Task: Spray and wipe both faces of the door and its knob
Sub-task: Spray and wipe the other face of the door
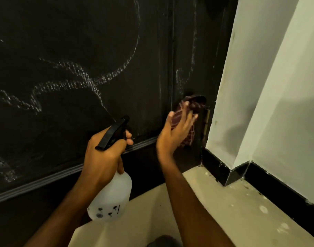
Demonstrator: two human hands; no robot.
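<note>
My left hand (pixel 106 154) grips the spray bottle (pixel 111 198), nozzle aimed at the door (pixel 81 50), so my right hand (pixel 175 132), fingers (pixel 191 117) straight, can press the cloth (pixel 189 139) flat for wiping.

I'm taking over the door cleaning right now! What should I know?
Left hand grips the spray bottle by its black head, nozzle toward the door.
Right hand presses the striped cloth against the door low down, beside the hinge, fingers straight.
Done: nothing plainly finished; white scribbles cover much of this face.
Left: wipe off the scribbles, then do the other face and the knob, which is not in view.
</note>
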